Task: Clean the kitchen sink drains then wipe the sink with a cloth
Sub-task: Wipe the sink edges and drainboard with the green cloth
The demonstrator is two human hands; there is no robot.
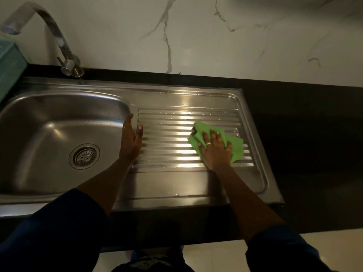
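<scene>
Our green cloth (201,134) lies bunched on the ribbed drainboard (169,122), towards its right end, and our right hand (215,148) sits flat on top of it. The fingers are spread and fairly straight, pressing rather than clutching. We judge that suits the ribs: a broad palm pushes the fabric down into the grooves, where droplets show along the far ridges.

Our left hand (130,140) rests on the strip between the drainboard and the basin (39,118), fingers extended over the basin's edge and thumb on the steel, holding nothing — it looks like a brace that steadies us while the other arm works.

Down in the basin the drain (84,156) shows its strainer seated, with no debris that we can make out, so we take the drain step as finished and the wiping as the step in hand. The basin itself probably remains to be wiped.

The tap (59,38) arches over the back left corner, a teal object (9,65) we cannot identify sits at the left edge, and the dark bench (304,124) runs on right beneath the marbled wall (216,46).
</scene>
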